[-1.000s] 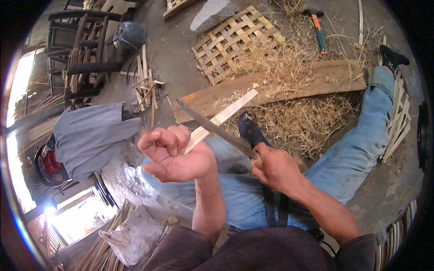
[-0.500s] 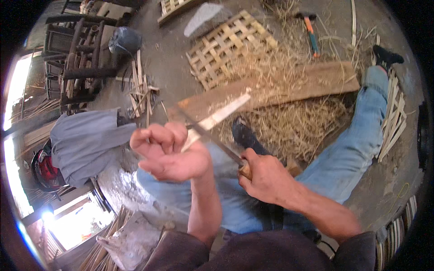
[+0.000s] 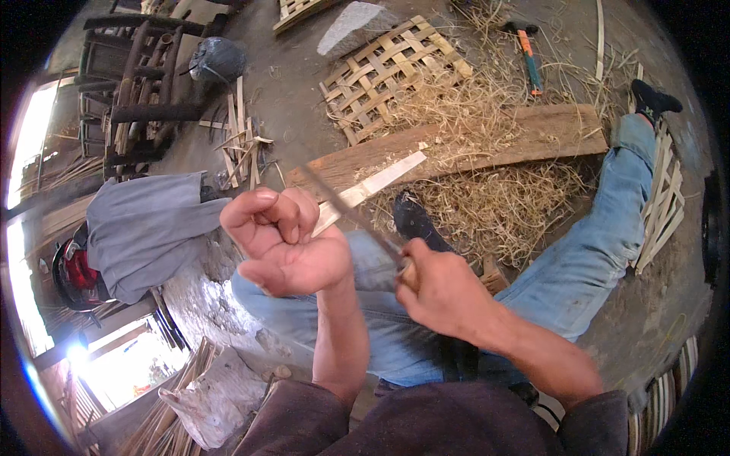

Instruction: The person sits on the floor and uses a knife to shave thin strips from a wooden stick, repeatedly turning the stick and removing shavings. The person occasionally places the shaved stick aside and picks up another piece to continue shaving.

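Note:
My left hand (image 3: pixel 285 247) is palm up with its fingers curled in around the near end of a flat, pale wooden strip (image 3: pixel 380 178); the strip's end is hidden by the hand. The strip slopes away to the right, its far end over a brown wooden board (image 3: pixel 563 129). My right hand (image 3: pixel 445 292) is closed around the handle of a long, thin-bladed knife (image 3: pixel 342 205). Its blurred blade points up and left, crossing over the strip close to my left hand. Most of the handle is covered by my fingers.
Pale shavings (image 3: pixel 502 205) heap around the board and my foot. Beyond lie a woven slat panel (image 3: pixel 395 76), a stone (image 3: pixel 353 30) and a hammer (image 3: pixel 528 61). Left are loose slats (image 3: pixel 239 137), a dark bag (image 3: pixel 217 59) and a grey cloth (image 3: pixel 148 232). My jeans-clad leg (image 3: pixel 585 251) stretches right.
My right hand and the knife have shifted slightly up and left, the blade drawing nearer the left hand. My left hand has stayed almost in place with the strip.

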### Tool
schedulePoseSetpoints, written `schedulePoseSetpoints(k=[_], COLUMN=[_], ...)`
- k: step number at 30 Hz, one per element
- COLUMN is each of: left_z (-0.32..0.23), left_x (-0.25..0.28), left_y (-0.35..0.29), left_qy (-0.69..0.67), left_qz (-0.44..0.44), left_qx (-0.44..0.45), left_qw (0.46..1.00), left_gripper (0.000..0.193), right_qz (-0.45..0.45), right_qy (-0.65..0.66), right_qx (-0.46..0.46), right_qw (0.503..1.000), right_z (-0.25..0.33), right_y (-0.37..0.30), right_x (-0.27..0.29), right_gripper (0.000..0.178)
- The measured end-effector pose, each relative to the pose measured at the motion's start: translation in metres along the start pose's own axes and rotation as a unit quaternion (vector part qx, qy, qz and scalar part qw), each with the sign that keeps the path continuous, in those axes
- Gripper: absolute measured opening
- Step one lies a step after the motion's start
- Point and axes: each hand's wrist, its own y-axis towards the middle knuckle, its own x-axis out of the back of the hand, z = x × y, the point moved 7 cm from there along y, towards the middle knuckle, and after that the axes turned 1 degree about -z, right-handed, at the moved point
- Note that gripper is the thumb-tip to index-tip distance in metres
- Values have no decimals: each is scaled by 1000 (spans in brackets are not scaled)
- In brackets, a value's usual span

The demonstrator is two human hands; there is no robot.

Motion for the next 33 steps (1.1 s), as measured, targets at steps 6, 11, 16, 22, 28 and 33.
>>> schedulePoseSetpoints(k=[6,11,16,22,28,33], left_z=[2,0,-3,-4,-8,-6], left_x=[-9,-17,-23,-28,-17,5], left_y=[4,-3,-2,-3,-6,1], left_qy=[-60,1,-53,-44,-51,-71], left_qz=[-22,-1,25,72,60,49], left_qx=[-60,-73,-57,-68,-64,-49], left_qw=[996,997,997,994,995,995], left_gripper=[72,72,72,65,65,63], right_qz=[-18,-12,-37,-27,7,31], right_qy=[-17,-75,-72,5,-9,54], right_qx=[-18,-2,16,12,18,18], right_qw=[1000,997,997,1000,1000,998], right_z=[-10,-20,-37,-37,-27,-35], right_y=[7,25,21,-2,-2,9], right_x=[10,18,14,19,10,0], right_gripper=[33,34,34,36,36,35])
